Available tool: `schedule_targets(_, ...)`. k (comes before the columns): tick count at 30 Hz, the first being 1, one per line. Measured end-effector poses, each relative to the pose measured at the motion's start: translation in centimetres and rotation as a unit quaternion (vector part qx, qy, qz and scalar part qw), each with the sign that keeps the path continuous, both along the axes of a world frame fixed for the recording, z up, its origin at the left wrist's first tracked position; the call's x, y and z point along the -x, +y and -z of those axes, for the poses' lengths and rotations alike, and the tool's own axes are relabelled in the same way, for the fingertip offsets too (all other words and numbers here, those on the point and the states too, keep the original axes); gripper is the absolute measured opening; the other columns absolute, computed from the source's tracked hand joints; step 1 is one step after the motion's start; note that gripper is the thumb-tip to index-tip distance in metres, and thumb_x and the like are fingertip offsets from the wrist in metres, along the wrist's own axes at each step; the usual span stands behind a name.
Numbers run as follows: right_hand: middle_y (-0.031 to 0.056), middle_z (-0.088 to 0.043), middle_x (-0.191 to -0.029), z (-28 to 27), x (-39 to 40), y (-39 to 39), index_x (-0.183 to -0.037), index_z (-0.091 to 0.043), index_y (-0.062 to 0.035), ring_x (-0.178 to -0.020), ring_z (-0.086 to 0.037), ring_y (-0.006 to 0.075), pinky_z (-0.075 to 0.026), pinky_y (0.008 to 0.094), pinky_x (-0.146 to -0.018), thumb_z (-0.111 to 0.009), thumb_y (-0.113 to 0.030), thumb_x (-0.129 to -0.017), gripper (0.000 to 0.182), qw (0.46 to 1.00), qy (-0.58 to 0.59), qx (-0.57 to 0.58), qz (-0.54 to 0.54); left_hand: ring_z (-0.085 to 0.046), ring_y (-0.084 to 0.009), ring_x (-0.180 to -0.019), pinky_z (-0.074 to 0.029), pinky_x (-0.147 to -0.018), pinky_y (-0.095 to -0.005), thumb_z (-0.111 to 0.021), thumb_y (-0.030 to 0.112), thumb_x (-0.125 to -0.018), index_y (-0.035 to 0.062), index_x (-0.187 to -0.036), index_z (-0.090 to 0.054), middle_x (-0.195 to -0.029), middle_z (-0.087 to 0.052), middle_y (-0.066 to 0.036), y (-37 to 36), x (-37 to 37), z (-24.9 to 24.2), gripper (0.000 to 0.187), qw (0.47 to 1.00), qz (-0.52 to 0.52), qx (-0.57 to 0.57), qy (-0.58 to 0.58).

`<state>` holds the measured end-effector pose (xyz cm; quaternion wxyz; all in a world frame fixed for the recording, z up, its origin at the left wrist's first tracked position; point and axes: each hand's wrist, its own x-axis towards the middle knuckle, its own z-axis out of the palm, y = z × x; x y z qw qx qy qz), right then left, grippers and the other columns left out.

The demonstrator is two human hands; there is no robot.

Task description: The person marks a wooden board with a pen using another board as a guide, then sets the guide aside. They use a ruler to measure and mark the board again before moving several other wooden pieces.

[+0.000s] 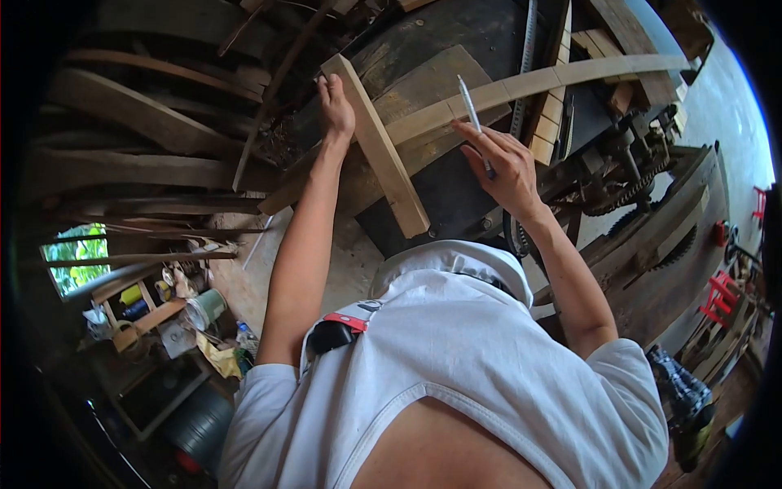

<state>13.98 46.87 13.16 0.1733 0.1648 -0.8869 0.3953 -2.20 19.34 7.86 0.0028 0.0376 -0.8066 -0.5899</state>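
Observation:
A straight wooden block (pixel 376 147) lies across a long curved wooden piece (pixel 521 85), which bears several thin cross lines. My left hand (pixel 336 108) is at the block's far end, its fingers closed against the block's left side. My right hand (pixel 507 167) holds a pale pen (pixel 468 104) between its fingers, tip pointing up and away, just this side of the curved piece. Beneath the wood is a dark machine table (pixel 444 196) with a flat board on it.
Curved planks (pixel 138 110) are stacked at the left. Gears and a chain (pixel 631 183) sit at the right, near a toothed saw blade (pixel 672 244). Red chairs (pixel 718 297) stand at far right. A bucket (pixel 205 308) is on the lower left. A metal rule (pixel 525 65) lies beyond my right hand.

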Motion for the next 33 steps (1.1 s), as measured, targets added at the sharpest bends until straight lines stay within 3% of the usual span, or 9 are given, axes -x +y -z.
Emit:
schedule_targets(5, 0.0045, -0.075, -0.111, 0.3, -1.0, -1.9, -0.139, -0.063, -0.022, -0.085, -0.074, 0.0243, -0.062, 0.0354, -0.072, -0.071, -0.002, -0.089, 0.054, 0.999, -0.017, 0.034, -0.01, -0.036, -0.0372, -0.149, -0.028, -0.122, -0.0381, -0.035, 0.052, -0.11, -0.0105, -0.155, -0.029, -0.159, -0.037, -0.029, -1.6, 0.2, 0.8, 0.077, 0.999, -0.028, 0.041, 0.006)
schedule_targets(8, 0.0049, -0.075, -0.11, 0.8, -1.4, -3.1, -0.14, -0.063, -0.0215, -0.084, -0.073, 0.025, -0.062, 0.0358, -0.071, -0.07, -0.001, -0.088, 0.056, 0.997, -0.054, 0.056, -0.013, -0.035, -0.0379, -0.149, -0.028, -0.122, -0.0383, -0.035, 0.051, -0.111, -0.0113, -0.155, -0.028, -0.159, -0.036, -0.03, -2.4, 0.7, 1.7, 0.076, 0.998, -0.027, 0.048, 0.008)
schedule_targets(11, 0.0066, -0.075, -0.108, 0.7, -1.8, -4.2, -0.14, -0.062, -0.0199, -0.085, -0.075, 0.0246, -0.062, 0.0355, -0.071, -0.07, -0.001, -0.088, 0.055, 0.991, -0.079, 0.104, -0.025, -0.036, -0.0378, -0.149, -0.029, -0.121, -0.0387, -0.034, 0.05, -0.111, -0.012, -0.154, -0.029, -0.159, -0.037, -0.031, -2.0, 0.4, 1.3, 0.076, 0.999, 0.017, 0.045, -0.009)
schedule_targets(14, 0.0082, -0.076, -0.105, 0.1, -2.1, -4.8, -0.139, -0.062, -0.0184, -0.086, -0.076, 0.0247, -0.062, 0.0363, -0.073, -0.071, -0.003, -0.09, 0.052, 0.979, -0.113, 0.161, -0.044, -0.039, -0.0378, -0.147, -0.031, -0.12, -0.0397, -0.034, 0.049, -0.111, -0.0112, -0.154, -0.03, -0.157, -0.04, -0.031, -2.1, 1.4, 4.8, 0.074, 0.993, -0.073, 0.089, 0.042)
schedule_targets(16, 0.0099, -0.075, -0.119, -0.1, -2.4, -5.0, -0.14, -0.061, -0.0147, -0.103, -0.076, 0.0254, -0.063, 0.0355, -0.086, -0.073, 0.001, -0.089, 0.055, 0.965, -0.186, 0.171, -0.072, -0.036, -0.0382, -0.148, -0.03, -0.121, -0.0396, -0.034, 0.05, -0.111, -0.0106, -0.155, -0.027, -0.158, -0.037, -0.031, -2.2, 1.4, 3.9, 0.075, 0.998, -0.015, 0.032, 0.057)
schedule_targets(19, 0.0094, -0.076, -0.112, 0.6, -2.5, -5.2, -0.134, -0.065, -0.0133, -0.095, -0.076, 0.0245, -0.062, 0.036, -0.08, -0.072, -0.003, -0.091, 0.044, 0.971, -0.16, 0.16, -0.079, -0.028, -0.0386, -0.153, -0.024, -0.125, -0.0389, -0.032, 0.052, -0.11, -0.0112, -0.157, -0.022, -0.163, -0.028, -0.031, -1.0, -0.4, -0.7, 0.079, 0.998, -0.018, 0.057, -0.033)
schedule_targets(24, 0.0091, -0.07, -0.098, -0.8, -2.5, -4.9, -0.13, -0.069, -0.0127, -0.08, -0.069, 0.0245, -0.058, 0.0363, -0.071, -0.072, -0.012, -0.096, 0.034, 0.974, -0.174, 0.118, -0.089, -0.023, -0.0385, -0.155, -0.02, -0.127, -0.0387, -0.031, 0.053, -0.11, -0.0127, -0.157, -0.019, -0.166, -0.021, -0.031, -1.7, 0.9, 3.6, 0.082, 0.992, -0.07, 0.101, 0.006)
schedule_targets(26, 0.0109, -0.065, -0.098, -0.5, -2.4, -5.2, -0.131, -0.069, -0.012, -0.079, -0.064, 0.0262, -0.056, 0.0361, -0.071, -0.072, -0.018, -0.096, 0.035, 0.987, -0.074, 0.123, -0.066, -0.023, -0.0385, -0.155, -0.021, -0.127, -0.039, -0.031, 0.054, -0.11, -0.013, -0.157, -0.019, -0.166, -0.021, -0.032, -1.7, 0.7, 3.4, 0.083, 0.991, -0.075, 0.109, 0.005)
schedule_targets(33, 0.0136, -0.068, -0.106, -0.2, -1.9, -5.7, -0.131, -0.069, -0.0082, -0.086, -0.068, 0.0295, -0.057, 0.0386, -0.075, -0.071, -0.005, -0.09, 0.04, 0.979, -0.091, 0.177, -0.046, -0.026, -0.0397, -0.154, -0.023, -0.125, -0.0391, -0.03, 0.055, -0.11, -0.0122, -0.157, -0.02, -0.164, -0.024, -0.032, -1.5, 0.7, 3.1, 0.083, 0.993, -0.073, 0.095, -0.004)
